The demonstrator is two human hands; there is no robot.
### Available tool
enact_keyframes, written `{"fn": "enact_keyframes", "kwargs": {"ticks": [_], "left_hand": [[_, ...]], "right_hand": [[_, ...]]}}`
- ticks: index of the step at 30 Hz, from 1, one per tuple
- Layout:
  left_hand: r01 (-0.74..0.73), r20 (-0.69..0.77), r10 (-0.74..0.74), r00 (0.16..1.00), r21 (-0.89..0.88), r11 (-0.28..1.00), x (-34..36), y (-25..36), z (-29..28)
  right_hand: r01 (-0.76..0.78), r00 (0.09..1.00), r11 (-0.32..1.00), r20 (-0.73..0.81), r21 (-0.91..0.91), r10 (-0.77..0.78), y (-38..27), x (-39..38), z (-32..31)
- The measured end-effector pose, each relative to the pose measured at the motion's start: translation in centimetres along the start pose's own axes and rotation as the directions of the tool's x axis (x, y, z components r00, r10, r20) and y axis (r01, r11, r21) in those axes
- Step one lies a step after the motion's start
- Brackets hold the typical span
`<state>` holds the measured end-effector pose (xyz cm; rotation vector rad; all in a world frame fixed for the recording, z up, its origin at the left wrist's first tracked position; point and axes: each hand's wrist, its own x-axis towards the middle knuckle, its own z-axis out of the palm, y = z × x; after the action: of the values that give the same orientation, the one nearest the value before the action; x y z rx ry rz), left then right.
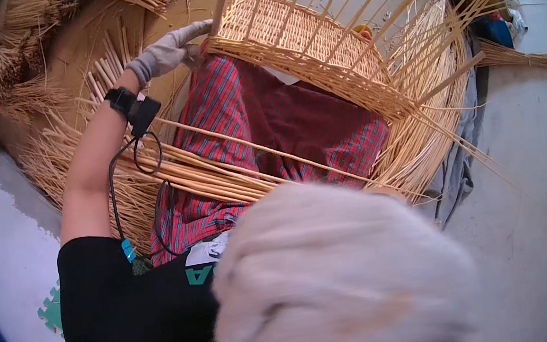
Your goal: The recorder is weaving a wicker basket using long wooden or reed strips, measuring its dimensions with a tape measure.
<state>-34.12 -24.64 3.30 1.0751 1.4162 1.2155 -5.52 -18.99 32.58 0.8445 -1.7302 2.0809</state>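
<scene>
A half-woven wicker basket [295, 24] tilts across the far side of my lap, with its upright stakes fanning outward. My left hand [166, 52], in a pale work glove, grips the basket's left corner beside a thick stake; some fingertips are hidden. Close to the camera, my right hand [344, 273] looms large in a whitish glove. Motion smears it, and its fingers cannot be made out. Several long wicker rods [219, 179] lie across my lap over a red plaid cloth [216, 109].
Loose rods [430, 93] are heaped to the right of the basket. Bundled canes [26, 52] lie at the far left, on a brown board [159, 29]. A cable [115, 200] runs along my left arm from a black wrist device [132, 110]. Another bundle [530, 58] rests on the pale floor.
</scene>
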Motion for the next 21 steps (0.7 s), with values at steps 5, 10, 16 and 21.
{"fn": "enact_keyframes", "kwargs": {"ticks": [5,10,16,21], "left_hand": [[0.181,0.078,-0.183,0.980,0.031,0.983,1.6,-0.2,-1.3],[0.187,0.190,-0.183,0.965,-0.006,0.982,3.4,-0.9,-1.9],[0.130,0.139,-0.133,0.981,0.032,0.991,4.2,-1.7,-1.1],[0.225,0.086,-0.225,0.970,0.020,0.974,3.5,-0.2,0.0]], "right_hand": [[0.009,0.998,0.994,-0.060,-0.112,-0.015,-0.2,-1.8,-2.9],[-0.896,0.259,0.424,-0.622,0.131,0.739,4.2,-7.9,-5.9],[-0.851,0.393,0.106,-0.491,-0.514,0.778,8.3,-18.7,-3.3],[-0.799,0.490,0.094,-0.552,-0.594,0.674,10.4,-21.1,-1.6]]}}
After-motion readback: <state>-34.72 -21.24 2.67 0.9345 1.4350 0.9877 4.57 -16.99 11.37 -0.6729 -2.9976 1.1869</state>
